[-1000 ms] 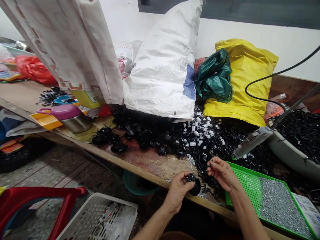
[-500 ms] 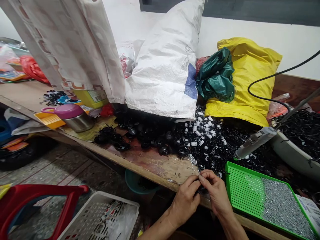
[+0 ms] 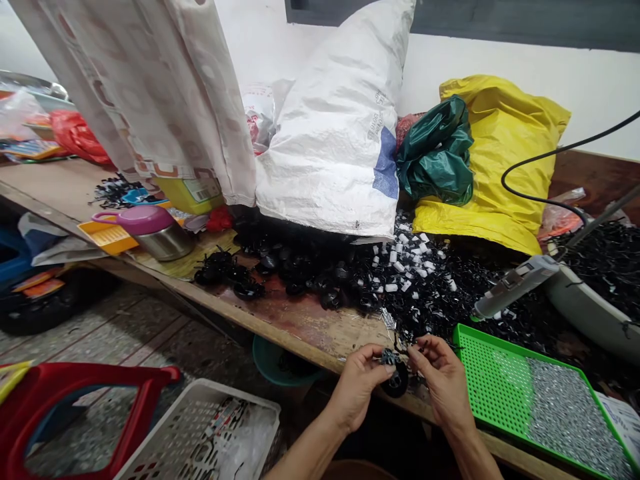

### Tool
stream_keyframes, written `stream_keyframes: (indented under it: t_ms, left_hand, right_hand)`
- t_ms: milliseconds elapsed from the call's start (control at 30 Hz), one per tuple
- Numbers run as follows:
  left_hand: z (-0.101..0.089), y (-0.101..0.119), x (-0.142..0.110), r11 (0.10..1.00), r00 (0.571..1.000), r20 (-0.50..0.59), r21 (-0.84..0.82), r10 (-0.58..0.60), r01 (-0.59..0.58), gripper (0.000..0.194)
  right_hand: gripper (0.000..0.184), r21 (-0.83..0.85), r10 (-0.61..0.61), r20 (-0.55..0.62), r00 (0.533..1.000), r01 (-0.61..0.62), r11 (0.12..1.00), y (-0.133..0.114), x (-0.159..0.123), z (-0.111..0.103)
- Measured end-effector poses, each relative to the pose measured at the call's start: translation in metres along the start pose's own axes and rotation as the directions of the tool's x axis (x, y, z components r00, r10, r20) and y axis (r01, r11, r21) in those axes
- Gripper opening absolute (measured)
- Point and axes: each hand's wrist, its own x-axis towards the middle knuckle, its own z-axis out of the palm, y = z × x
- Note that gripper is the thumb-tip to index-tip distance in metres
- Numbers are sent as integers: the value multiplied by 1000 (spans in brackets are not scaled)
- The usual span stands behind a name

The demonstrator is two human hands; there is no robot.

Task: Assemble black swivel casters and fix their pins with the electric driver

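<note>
At the front edge of the workbench [image 3: 320,327], my left hand [image 3: 354,387] pinches a small black plastic part with a round disc [image 3: 397,382] and a greyish mechanism on top. My right hand [image 3: 443,377] is closed at the fingertips beside it, on a thin black piece [image 3: 403,348] that rises near the part. Where that piece meets the part is too small to make out. Just beyond my fingers lie thin silver pins [image 3: 387,319]. To the right stands a green perforated tray [image 3: 487,380] holding many tiny metal pieces [image 3: 570,400].
Piles of black parts [image 3: 300,267] and white pieces [image 3: 400,257] cover the bench's back. A grey electric screwdriver [image 3: 515,287] hangs above the green tray. White [image 3: 330,147] and yellow [image 3: 505,160] sacks stand behind. Below are a white basket [image 3: 200,400] and a red stool [image 3: 100,380].
My hands have moved slightly apart, and the black part with its round disc now shows between them. The view has shifted a little to the left.
</note>
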Motion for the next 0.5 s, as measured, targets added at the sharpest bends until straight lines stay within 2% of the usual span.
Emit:
stream_keyframes:
  t_ms: [167, 333, 400, 500]
  left_hand:
    - [-2, -2, 0, 999, 1000, 13, 42, -1, 1, 16]
    - [-5, -3, -1, 994, 996, 43, 81, -75, 71, 20]
    - [-6, -4, 0, 991, 992, 42, 57, -122, 120, 23]
    - [-6, -5, 0, 990, 990, 29, 24, -141, 140, 27]
  right_hand:
    - [9, -260, -107, 205, 973, 160, 952, -4, -6, -3]
    - [5, -400, -261, 360, 896, 401, 824, -4, -8, -9]
    - [7, -413, -313, 375, 873, 459, 787, -2, -8, -12]
    - [7, -429, -351, 331, 876, 471, 771, 2, -11, -14]
